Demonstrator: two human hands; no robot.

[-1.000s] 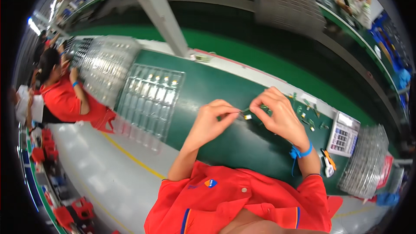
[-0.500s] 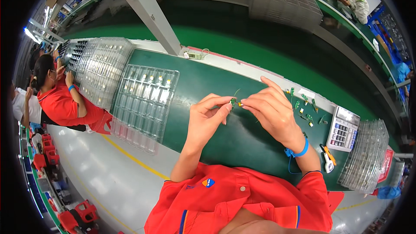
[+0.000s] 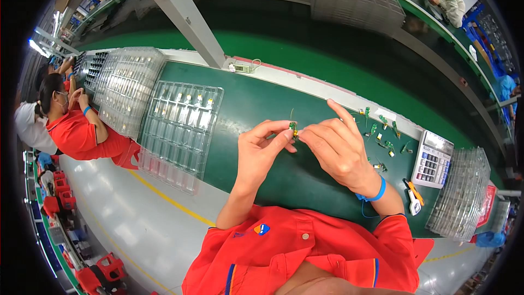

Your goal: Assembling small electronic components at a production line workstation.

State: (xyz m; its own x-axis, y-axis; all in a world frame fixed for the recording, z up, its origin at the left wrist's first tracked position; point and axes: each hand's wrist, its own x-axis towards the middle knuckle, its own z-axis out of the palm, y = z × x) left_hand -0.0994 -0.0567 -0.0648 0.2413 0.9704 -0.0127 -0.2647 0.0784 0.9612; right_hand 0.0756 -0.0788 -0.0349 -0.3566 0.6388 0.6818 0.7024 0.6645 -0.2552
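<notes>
A small green circuit board [image 3: 293, 127] with a yellow part and a thin upright wire is pinched between the thumb and fingers of my left hand [image 3: 257, 145]. My right hand [image 3: 339, 147], with a blue wrist strap [image 3: 376, 191] below it, has thumb and fingers closed together at the board's right side, touching its yellow part; its index finger points up and away. Both hands are above the green tabletop [image 3: 267, 186]. More small green boards [image 3: 389, 146] with wires and pale parts lie scattered to the right of my right hand.
On the left lies a clear plastic tray [image 3: 177, 155] with parts in its far row, beside a tall stack of trays [image 3: 125, 87]. At right are a calculator [image 3: 432, 159], orange-handled cutters [image 3: 415, 196] and another tray stack [image 3: 461, 194]. Co-workers sit at far left and far right.
My right fingers have closed in on the board, which has turned more upright with its yellow part now against it. The right hand has shifted slightly left and down.
</notes>
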